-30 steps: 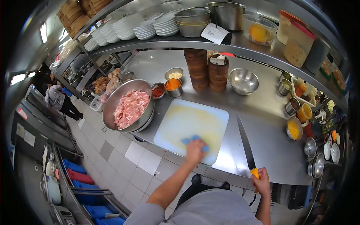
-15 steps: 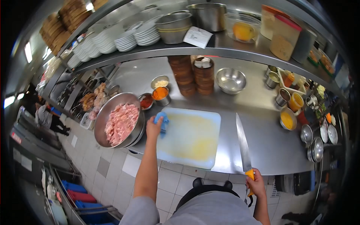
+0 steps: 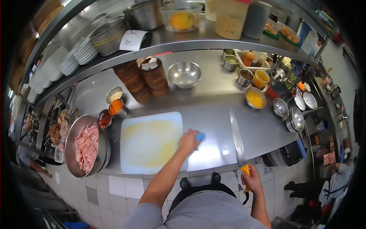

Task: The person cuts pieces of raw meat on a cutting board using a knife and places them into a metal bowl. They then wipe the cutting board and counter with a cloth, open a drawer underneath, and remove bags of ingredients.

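Note:
My left hand (image 3: 187,142) is closed round a blue cloth (image 3: 200,136), with a small bunch of it sticking out past the fingers. That hand is at the right edge of the white cutting board (image 3: 150,141), which has yellow stains on its surface. My right hand (image 3: 251,179) grips the yellow handle of a large kitchen knife (image 3: 237,139). The long blade points away from me over the right part of the steel counter (image 3: 213,120). Left of the board, a big steel bowl (image 3: 102,152) holds raw sliced meat (image 3: 87,149).
Small containers of orange powder (image 3: 116,107), red seasoning (image 3: 104,119) and chopped garlic-like bits (image 3: 116,96) stand behind the board. Farther back are wooden steamer stacks (image 3: 154,82) and a steel bowl (image 3: 184,74). A bowl of yellow liquid (image 3: 255,98) sits right. A shelf (image 3: 183,42) crosses overhead.
My left hand has moved the blue cloth from the board's left side to its right edge. The view has turned right, while my right hand keeps holding the knife.

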The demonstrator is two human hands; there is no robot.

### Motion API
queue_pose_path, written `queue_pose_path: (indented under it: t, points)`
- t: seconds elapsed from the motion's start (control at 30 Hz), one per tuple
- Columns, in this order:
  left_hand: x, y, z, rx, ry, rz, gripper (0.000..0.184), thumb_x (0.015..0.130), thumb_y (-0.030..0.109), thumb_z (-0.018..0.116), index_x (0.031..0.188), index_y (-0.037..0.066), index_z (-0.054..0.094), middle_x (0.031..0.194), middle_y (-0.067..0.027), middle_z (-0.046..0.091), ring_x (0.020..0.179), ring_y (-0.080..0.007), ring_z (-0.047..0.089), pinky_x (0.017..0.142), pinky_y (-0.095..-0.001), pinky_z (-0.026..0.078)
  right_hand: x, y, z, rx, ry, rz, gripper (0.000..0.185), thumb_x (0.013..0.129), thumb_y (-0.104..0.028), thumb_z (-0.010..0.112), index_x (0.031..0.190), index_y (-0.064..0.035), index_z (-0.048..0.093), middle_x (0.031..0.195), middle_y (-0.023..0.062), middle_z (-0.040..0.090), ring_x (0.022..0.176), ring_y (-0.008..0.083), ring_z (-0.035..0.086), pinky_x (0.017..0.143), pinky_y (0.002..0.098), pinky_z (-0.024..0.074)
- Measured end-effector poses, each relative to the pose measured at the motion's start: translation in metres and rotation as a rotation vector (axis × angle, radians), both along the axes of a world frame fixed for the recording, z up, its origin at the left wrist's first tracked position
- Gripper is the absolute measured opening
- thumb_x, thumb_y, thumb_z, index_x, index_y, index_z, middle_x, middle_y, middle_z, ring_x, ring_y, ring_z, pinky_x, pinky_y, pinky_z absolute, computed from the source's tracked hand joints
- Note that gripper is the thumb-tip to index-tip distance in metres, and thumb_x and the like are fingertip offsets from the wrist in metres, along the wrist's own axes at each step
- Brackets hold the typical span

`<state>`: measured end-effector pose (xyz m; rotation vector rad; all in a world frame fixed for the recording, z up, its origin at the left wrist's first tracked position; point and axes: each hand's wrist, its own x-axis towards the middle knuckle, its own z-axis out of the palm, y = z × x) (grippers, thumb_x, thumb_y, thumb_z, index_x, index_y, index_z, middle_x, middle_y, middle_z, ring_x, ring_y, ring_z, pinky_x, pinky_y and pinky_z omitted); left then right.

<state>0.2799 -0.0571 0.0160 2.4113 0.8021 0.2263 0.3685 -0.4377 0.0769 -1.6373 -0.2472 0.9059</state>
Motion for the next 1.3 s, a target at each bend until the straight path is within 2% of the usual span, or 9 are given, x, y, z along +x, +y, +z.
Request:
queue_pose_path:
  t: [0.1, 0.17, 0.33, 0.53, 0.6, 0.77, 0.83, 1.03, 1.3]
  points:
    - [0.019, -0.017, -0.004, -0.094, 0.012, -0.087, 0.043, 0.077, 0.025, 0.076, 0.118, 0.016, 0.067, 0.118, -0.0148, 0.061, 0.107, -0.0383, 0.066, 0.092, -0.0502, 0.054, 0.017, -0.009, 0.014, 0.012, -0.047, -0.019, 0.038, 0.096, 0.000, 0.062, 0.131, -0.0063, 0.049, 0.077, 0.0022, 0.059, 0.057, 0.0098, 0.056, 0.051, 0.0247, 0.0457]
    - [0.033, 0.009, -0.002, -0.025, -0.132, 0.223, 0.052, 0.079, 0.029, 0.076, 0.127, 0.015, 0.064, 0.123, -0.0159, 0.060, 0.112, -0.0393, 0.062, 0.094, -0.0493, 0.053, 0.026, -0.021, 0.017, 0.032, -0.045, -0.028, 0.039, 0.096, 0.000, 0.062, 0.132, -0.0070, 0.049, 0.079, 0.0017, 0.059, 0.058, 0.0090, 0.056, 0.051, 0.0244, 0.0461]
    - [0.070, 0.055, -0.004, 0.347, 0.109, 0.062, 0.055, 0.078, 0.034, 0.082, 0.124, 0.010, 0.063, 0.122, -0.0193, 0.060, 0.121, -0.0418, 0.054, 0.097, -0.0491, 0.049, 0.052, -0.058, -0.001, -0.007, -0.026, -0.093, 0.040, 0.095, 0.000, 0.062, 0.133, -0.0074, 0.049, 0.080, 0.0018, 0.060, 0.059, 0.0085, 0.056, 0.052, 0.0242, 0.0465]
    - [0.068, -0.028, -0.065, 0.425, -0.166, 0.126, 0.046, 0.078, 0.030, 0.077, 0.119, 0.012, 0.067, 0.111, -0.0172, 0.061, 0.106, -0.0381, 0.056, 0.086, -0.0524, 0.048, 0.091, -0.084, -0.011, -0.015, -0.002, -0.071, 0.040, 0.096, 0.000, 0.061, 0.134, -0.0068, 0.048, 0.079, 0.0025, 0.060, 0.058, 0.0094, 0.055, 0.051, 0.0244, 0.0468]
    - [0.054, -0.103, -0.065, 0.330, -0.202, -0.071, 0.038, 0.075, 0.027, 0.080, 0.110, 0.015, 0.070, 0.104, -0.0143, 0.062, 0.092, -0.0360, 0.059, 0.075, -0.0523, 0.047, 0.110, -0.084, -0.018, 0.000, 0.007, -0.042, 0.040, 0.097, 0.000, 0.061, 0.134, -0.0066, 0.048, 0.079, 0.0027, 0.060, 0.057, 0.0096, 0.055, 0.051, 0.0245, 0.0468]
    - [0.059, -0.229, -0.067, 0.044, -0.369, -0.491, 0.048, 0.069, 0.020, 0.084, 0.114, 0.013, 0.068, 0.112, -0.0159, 0.058, 0.100, -0.0364, 0.059, 0.087, -0.0468, 0.050, 0.145, -0.067, -0.021, 0.071, 0.038, 0.035, 0.041, 0.097, 0.001, 0.060, 0.135, -0.0062, 0.048, 0.078, 0.0030, 0.059, 0.056, 0.0097, 0.055, 0.051, 0.0246, 0.0466]
    - [0.074, -0.226, -0.051, -0.345, -0.383, -0.544, 0.046, 0.072, 0.017, 0.081, 0.115, 0.010, 0.067, 0.115, -0.0152, 0.057, 0.107, -0.0368, 0.059, 0.095, -0.0443, 0.050, 0.158, -0.062, -0.018, 0.057, 0.024, 0.076, 0.041, 0.097, 0.001, 0.060, 0.135, -0.0062, 0.048, 0.078, 0.0030, 0.059, 0.057, 0.0095, 0.055, 0.051, 0.0246, 0.0467]
    - [0.071, -0.056, -0.016, 0.020, -0.432, 0.218, 0.047, 0.077, 0.020, 0.074, 0.121, 0.006, 0.067, 0.133, -0.0207, 0.056, 0.125, -0.0415, 0.052, 0.106, -0.0502, 0.045, 0.169, -0.074, -0.021, 0.093, 0.019, 0.054, 0.042, 0.095, 0.002, 0.062, 0.134, -0.0073, 0.050, 0.078, 0.0028, 0.060, 0.056, 0.0096, 0.055, 0.051, 0.0245, 0.0467]
    - [0.144, 0.023, -0.067, 0.530, -0.145, 0.456, 0.065, 0.082, 0.033, 0.076, 0.137, 0.005, 0.055, 0.144, -0.0234, 0.051, 0.134, -0.0494, 0.043, 0.114, -0.0574, 0.033, 0.151, -0.136, -0.023, -0.060, 0.051, -0.022, 0.040, 0.095, 0.000, 0.063, 0.132, -0.0064, 0.050, 0.075, 0.0031, 0.060, 0.055, 0.0099, 0.056, 0.050, 0.0256, 0.0463]
